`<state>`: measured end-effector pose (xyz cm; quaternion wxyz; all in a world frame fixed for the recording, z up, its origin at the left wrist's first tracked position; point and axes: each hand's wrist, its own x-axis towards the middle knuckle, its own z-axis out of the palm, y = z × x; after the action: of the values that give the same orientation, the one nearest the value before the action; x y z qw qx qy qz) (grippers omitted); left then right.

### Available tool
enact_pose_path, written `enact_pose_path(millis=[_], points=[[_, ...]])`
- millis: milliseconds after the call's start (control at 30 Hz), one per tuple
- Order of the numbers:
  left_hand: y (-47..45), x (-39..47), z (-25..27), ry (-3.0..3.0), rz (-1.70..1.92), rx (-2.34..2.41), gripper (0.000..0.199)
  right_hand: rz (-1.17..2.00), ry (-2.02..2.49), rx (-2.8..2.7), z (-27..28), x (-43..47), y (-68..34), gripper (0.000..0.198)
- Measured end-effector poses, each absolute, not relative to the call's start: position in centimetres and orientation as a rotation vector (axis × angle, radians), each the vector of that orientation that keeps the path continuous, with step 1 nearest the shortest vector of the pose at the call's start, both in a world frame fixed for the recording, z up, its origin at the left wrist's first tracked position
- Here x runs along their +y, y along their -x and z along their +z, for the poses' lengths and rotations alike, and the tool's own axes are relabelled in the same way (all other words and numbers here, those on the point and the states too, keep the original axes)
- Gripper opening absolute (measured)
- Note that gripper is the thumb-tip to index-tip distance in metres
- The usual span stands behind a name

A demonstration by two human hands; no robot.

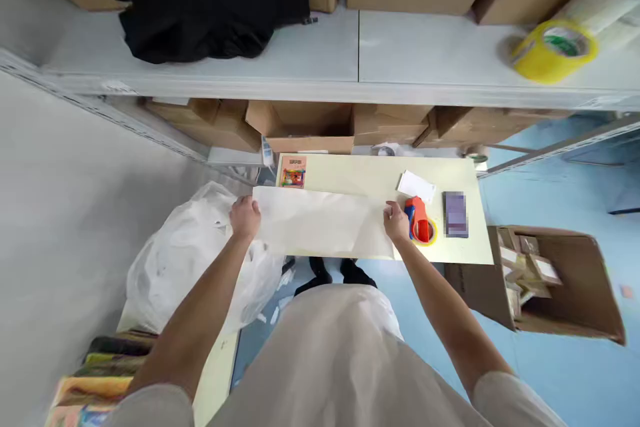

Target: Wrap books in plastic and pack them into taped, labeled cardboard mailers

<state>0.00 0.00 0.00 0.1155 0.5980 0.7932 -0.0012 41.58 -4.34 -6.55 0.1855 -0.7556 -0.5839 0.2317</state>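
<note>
A long thin white sheet [320, 223], paper or foam, stretches across the front of the narrow cream table [350, 170]. My left hand [245, 217] is closed on its left end, beyond the table's left edge. At the other end, my right hand [396, 221] has its fingers curled on the sheet's right edge. Just right of that hand lies a red and blue tape dispenser [421, 221] with a yellow roll. A small white stack of paper or labels [416, 185] sits behind it. An orange booklet [293, 171] lies at the back left, partly covered by the sheet.
A blurred purple item [455, 215] lies at the table's right. White plastic bags [200, 253] bulge at left, above stacked books [105, 373]. An open carton [560, 280] with parcels stands on the right floor. The shelf [300, 67] ahead holds black clothing [210, 0] and yellow tape [540, 57].
</note>
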Motion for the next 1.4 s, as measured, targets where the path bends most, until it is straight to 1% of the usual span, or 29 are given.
enact_pose_path(millis=[33, 100, 167, 200, 300, 367, 467, 533, 767, 867, 1000, 1167, 1267, 1400], points=[[-0.8, -0.2, 0.0, -1.708, 0.036, 2.429, 0.039, 0.584, 2.11, -1.642, -7.0, -4.3, -41.6, 0.044], [-2.7, -0.8, -0.2, -1.71, 0.057, 2.524, 0.056, 0.48, 2.07, -1.67, -7.8, -4.3, -41.6, 0.054], [-4.8, -1.4, -0.8, -1.856, 0.006, 2.462, 0.073, 0.392, 2.03, -1.744, -8.4, -4.5, -41.4, 0.064], [-6.0, -1.7, -1.2, -1.977, -0.053, 2.348, 0.078, 0.367, 2.012, -1.799, -8.6, -4.7, -41.1, 0.068], [-9.6, -2.6, -3.3, -2.197, -0.291, 1.859, 0.079, 0.481, 1.927, -2.038, -9.1, -5.4, -39.5, 0.07], [-11.7, -3.2, -4.9, -2.126, -0.425, 1.724, 0.081, 0.65, 1.871, -2.189, -9.6, -6.1, -38.1, 0.07], [-13.7, -4.1, -7.0, -1.885, -0.55, 1.767, 0.089, 0.877, 1.92, -2.275, -10.5, -7.2, -36.5, 0.075], [-14.4, -4.9, -7.8, -1.759, -0.569, 1.812, 0.093, 0.946, 1.953, -2.293, -11.1, -7.9, -36.4, 0.078], [-16.4, -8.4, -8.3, -1.598, -0.521, 1.9, 0.102, 0.906, 1.916, -2.399, -11.0, -9.2, -39.6, 0.075], [-17.4, -9.5, -8.3, -1.54, -0.488, 1.914, 0.102, 0.869, 1.934, -2.435, -10.5, -9.7, -40.3, 0.072], [-17.8, -9.7, -7.9, -1.462, -0.396, 1.893, 0.098, 0.805, 1.992, -2.421, -10.1, -10.1, -39.9, 0.066], [-14.9, -6.4, -6.7, -1.389, -0.092, 1.957, 0.092, 0.762, 2.028, -2.239, -8.7, -7.6, -37.4, 0.05], [-11.1, -2.4, -6.5, -1.413, 0.207, 1.991, 0.085, 0.926, 1.897, -2.05, -7.7, -4.0, -34.1, 0.046], [-5.6, 3.4, -8.0, -1.32, 0.537, 1.981, 0.071, 1.451, 1.743, -1.565, -7.8, 1.6, -28.0, 0.049]])
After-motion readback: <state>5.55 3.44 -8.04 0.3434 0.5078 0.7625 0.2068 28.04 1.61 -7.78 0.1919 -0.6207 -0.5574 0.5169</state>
